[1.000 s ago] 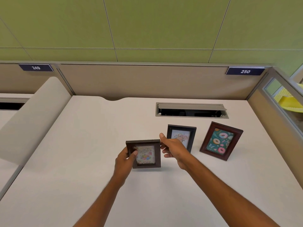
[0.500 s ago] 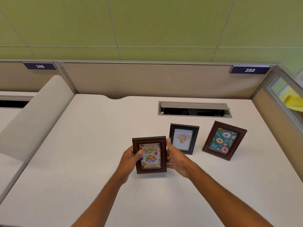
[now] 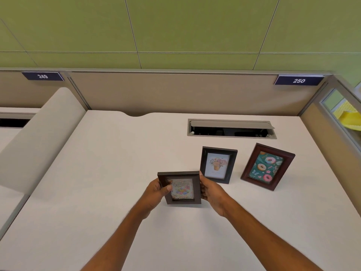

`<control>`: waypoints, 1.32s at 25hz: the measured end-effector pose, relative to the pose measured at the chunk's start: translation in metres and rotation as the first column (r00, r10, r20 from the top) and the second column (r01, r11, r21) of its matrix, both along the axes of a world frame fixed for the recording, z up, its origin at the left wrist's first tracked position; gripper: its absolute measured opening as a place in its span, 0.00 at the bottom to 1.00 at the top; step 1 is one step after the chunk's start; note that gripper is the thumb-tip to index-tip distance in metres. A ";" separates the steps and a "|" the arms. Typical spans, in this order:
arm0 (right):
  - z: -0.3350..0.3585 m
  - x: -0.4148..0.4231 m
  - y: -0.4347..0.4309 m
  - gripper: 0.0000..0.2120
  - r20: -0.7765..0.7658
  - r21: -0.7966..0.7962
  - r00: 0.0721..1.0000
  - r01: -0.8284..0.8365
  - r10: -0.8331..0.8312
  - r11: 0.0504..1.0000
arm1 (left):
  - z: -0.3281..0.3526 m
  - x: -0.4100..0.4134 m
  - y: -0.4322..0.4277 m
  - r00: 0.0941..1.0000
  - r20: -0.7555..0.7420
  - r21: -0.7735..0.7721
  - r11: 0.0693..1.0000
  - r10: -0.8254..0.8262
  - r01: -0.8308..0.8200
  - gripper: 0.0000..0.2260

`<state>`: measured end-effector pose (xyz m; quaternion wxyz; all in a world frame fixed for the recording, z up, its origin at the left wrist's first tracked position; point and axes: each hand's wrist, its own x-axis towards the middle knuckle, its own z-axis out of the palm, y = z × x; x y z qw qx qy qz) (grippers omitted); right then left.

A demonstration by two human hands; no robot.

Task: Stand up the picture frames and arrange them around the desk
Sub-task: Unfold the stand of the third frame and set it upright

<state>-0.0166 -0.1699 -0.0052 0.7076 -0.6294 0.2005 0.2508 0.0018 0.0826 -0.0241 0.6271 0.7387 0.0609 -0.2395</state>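
Now upright: birthday-card frame (image 3: 180,187) tipped up from a flatter tilt a second ago, gripped by left hand (image 3: 156,191) and right hand (image 3: 212,190) on its side edges.

Sits mid-desk (image 3: 97,173), low edge at or near the surface; contact unclear. Flower-pot frame (image 3: 218,165) at its 1 o'clock, doughnut frame (image 3: 267,166) at 2, both standing. Third frame likely about to be set down. Open cable hatch (image 3: 231,127) at 12 shows dark sockets, little else discernible.
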 end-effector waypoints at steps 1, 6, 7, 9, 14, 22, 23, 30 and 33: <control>0.000 0.003 0.000 0.28 -0.004 0.002 1.000 0.005 -0.005 1.000 | 0.000 0.003 -0.002 1.000 0.002 0.004 1.000 0.000 0.000 0.11; -0.006 0.020 -0.001 0.28 -0.027 0.025 0.999 0.044 -0.043 0.999 | 0.000 0.019 -0.010 1.000 0.009 0.026 1.000 -0.009 0.009 0.10; -0.008 0.024 -0.001 0.27 -0.039 0.030 0.998 0.051 -0.050 0.998 | 0.000 0.022 -0.011 1.000 0.009 0.036 0.999 -0.011 0.011 0.10; -0.014 0.029 0.000 0.27 -0.065 0.035 0.996 0.066 -0.063 0.997 | -0.001 0.026 -0.013 1.000 0.001 0.054 0.999 -0.010 0.010 0.10; -0.024 0.033 0.001 0.31 -0.100 0.057 0.993 0.067 -0.062 0.996 | -0.005 0.030 -0.013 1.000 -0.004 0.035 0.999 -0.009 0.009 0.10; -0.032 0.030 -0.003 0.32 -0.115 0.084 0.991 0.075 -0.065 0.994 | -0.013 0.026 -0.008 1.000 -0.002 -0.047 0.999 0.010 -0.010 0.11; -0.033 0.028 -0.006 0.32 -0.124 0.075 0.990 0.074 -0.064 0.994 | -0.015 0.023 -0.007 1.000 -0.007 -0.047 0.998 0.029 -0.029 0.12; -0.041 -0.001 -0.034 0.32 -0.151 -0.019 0.985 0.087 -0.089 0.996 | -0.036 -0.014 0.010 0.994 -0.032 0.092 0.990 0.107 -0.104 0.28; -0.043 -0.015 -0.043 0.33 -0.160 -0.032 0.980 0.114 -0.117 0.993 | -0.039 -0.034 0.008 0.985 0.002 0.176 0.970 0.170 -0.168 0.27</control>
